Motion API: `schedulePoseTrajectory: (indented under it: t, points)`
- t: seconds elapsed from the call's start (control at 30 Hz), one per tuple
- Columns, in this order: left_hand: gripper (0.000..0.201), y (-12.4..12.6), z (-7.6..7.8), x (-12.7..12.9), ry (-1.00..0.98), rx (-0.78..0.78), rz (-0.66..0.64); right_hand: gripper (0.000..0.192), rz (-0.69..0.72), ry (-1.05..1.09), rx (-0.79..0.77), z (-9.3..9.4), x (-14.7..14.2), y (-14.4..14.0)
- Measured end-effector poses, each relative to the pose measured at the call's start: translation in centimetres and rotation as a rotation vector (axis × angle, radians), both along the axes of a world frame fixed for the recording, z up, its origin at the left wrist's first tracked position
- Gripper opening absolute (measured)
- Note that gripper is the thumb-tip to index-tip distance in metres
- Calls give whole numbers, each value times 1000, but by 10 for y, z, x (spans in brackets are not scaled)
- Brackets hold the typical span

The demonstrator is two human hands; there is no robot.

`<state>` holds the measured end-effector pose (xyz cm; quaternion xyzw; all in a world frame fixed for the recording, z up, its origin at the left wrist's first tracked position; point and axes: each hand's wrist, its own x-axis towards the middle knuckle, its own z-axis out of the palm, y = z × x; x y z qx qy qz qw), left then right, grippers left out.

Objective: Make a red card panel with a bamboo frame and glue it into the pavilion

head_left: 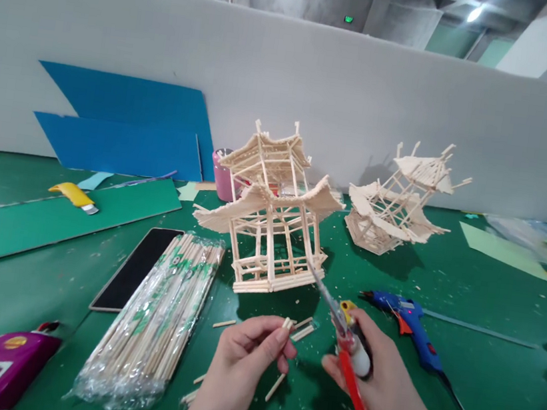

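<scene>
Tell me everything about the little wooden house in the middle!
The house is a small pagoda model that looks built from pale wooden sticks. It has two tiers of curved roofs with upturned corners, an open frame of posts and rails you can see through, and a layered stick base. It stands upright on the green table. The tip of the cutters in the right hand reaches near its base.

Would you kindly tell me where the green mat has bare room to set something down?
Bare mat lies right of the blue glue gun, its cord crossing it, and between the phone and purple box. It is crowded around the left hand, right hand, stick offcuts and near pagoda model.
</scene>
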<state>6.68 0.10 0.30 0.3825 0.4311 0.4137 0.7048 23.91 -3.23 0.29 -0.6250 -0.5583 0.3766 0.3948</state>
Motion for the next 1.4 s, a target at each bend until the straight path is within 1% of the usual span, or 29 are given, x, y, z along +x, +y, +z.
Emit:
schedulePoseTrajectory:
  t: [0.1,0.17,0.23,0.37,0.53,0.63,0.8,0.9,1.03,1.23,1.3,1.4]
  points:
    - [13,0,2,-5,-14,12,13,31,91,-280,-69,4,15,-8]
    - [13,-1,4,-6,-23,16,30,32,157,-407,-107,5,22,-12]
    - [13,-1,4,-6,-24,22,37,31,200,-483,-121,6,26,-14]
    - [13,-2,4,-9,-14,53,16,29,227,-565,-139,8,27,-13]
    - [13,0,4,-12,27,107,1,35,239,-605,-104,7,28,-13]
    - [10,0,5,-12,40,135,1,39,249,-599,-112,6,29,-14]
    - [9,0,3,-12,39,153,-12,39,258,-595,-138,5,32,-15]
    - [10,0,3,-12,99,201,-39,39,259,-586,-132,5,32,-14]
    - [14,1,5,-13,224,311,-87,34,273,-587,-135,9,31,-13]
    - [13,0,1,-16,311,401,-73,34,343,-606,-180,12,28,-13]
    - [13,0,2,-16,330,428,-79,28,364,-609,-193,12,26,-13]
    - [14,0,7,-16,363,462,-84,17,379,-602,-224,11,23,-12]
